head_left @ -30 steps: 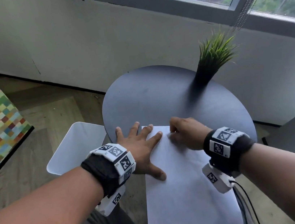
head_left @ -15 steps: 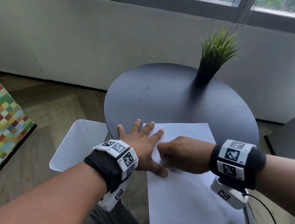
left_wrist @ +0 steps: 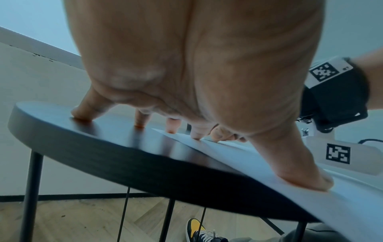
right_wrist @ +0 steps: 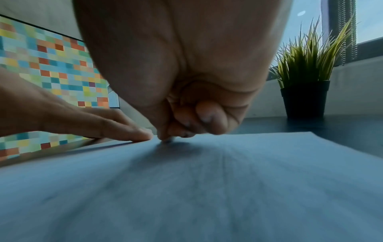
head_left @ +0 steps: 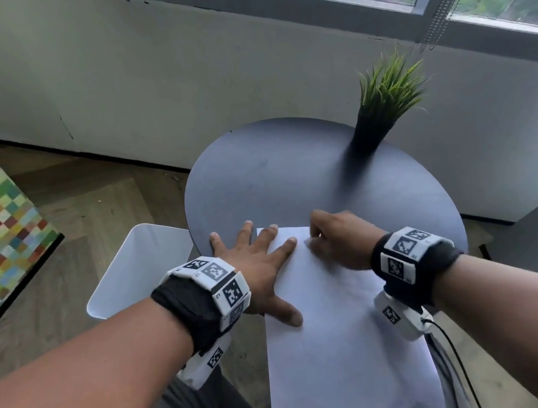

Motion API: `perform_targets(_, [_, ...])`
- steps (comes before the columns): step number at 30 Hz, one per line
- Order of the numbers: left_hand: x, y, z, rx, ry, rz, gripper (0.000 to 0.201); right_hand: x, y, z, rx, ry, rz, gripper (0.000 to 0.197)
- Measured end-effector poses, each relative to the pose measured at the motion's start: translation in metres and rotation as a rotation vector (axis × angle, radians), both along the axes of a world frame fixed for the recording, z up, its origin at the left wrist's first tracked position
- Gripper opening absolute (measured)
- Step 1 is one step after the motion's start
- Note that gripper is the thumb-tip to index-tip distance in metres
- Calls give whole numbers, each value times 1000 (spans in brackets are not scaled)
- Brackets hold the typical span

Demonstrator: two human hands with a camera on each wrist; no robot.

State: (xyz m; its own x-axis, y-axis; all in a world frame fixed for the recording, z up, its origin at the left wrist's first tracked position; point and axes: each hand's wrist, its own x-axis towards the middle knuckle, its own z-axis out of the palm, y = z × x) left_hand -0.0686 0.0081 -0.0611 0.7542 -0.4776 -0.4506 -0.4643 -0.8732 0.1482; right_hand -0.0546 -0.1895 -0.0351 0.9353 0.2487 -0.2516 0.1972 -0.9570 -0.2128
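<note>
1. The paper [head_left: 344, 359] lies flat on the round desk [head_left: 291, 173]. Its near end overhangs the desk edge.
2. Left grip [head_left: 257, 274]: released, fingers spread flat. Thumb and index finger press the paper's left side; the outer fingers rest on the desk.
3. Right grip [head_left: 338, 242]: clenched, grasping nothing. One tip presses the paper near its far edge, just beside the left index finger.
4. A plant [head_left: 384, 97] stands at the desk's far right.

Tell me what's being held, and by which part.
Nothing gripped: left hand flat on the paper, left edge; right hand, curled, presses its far end.
</note>
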Motion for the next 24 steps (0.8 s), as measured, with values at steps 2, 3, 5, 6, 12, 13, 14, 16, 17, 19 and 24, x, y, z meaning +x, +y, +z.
perform_targets(2, [0,0,1,1,7,0,129,-4,5,-2,-71,-30,33,17])
perform_targets(3, [0,0,1,-7,11,2,128,-11,11,-3,-87,-5,102,16])
perform_targets(5, [0,-1,1,-21,13,0,128,-23,17,-5,-62,74,242,15])
perform_targets(6, [0,-1,2,-21,15,1,128,-21,15,-5,-48,87,245,14])
perform_targets(12, [1,-6,6,30,29,-2,135,12,-5,-3,-18,-1,-92,18])
perform_targets(13, [1,-7,7,35,36,-1,135,7,0,-5,-31,2,-66,18])
perform_targets(14, [1,-8,8,33,43,-1,136,0,6,-7,-38,9,-16,18])
perform_targets(16, [2,-9,7,12,50,-2,136,-15,15,-9,-39,34,118,17])
perform_targets(17, [3,-9,6,4,55,-3,137,-17,17,-8,-25,43,153,17])
perform_targets(19, [4,-9,7,17,63,-8,137,-9,12,-6,23,51,92,17])
perform_targets(24, [3,-10,9,61,78,-18,137,4,2,-2,-12,-22,-57,17])
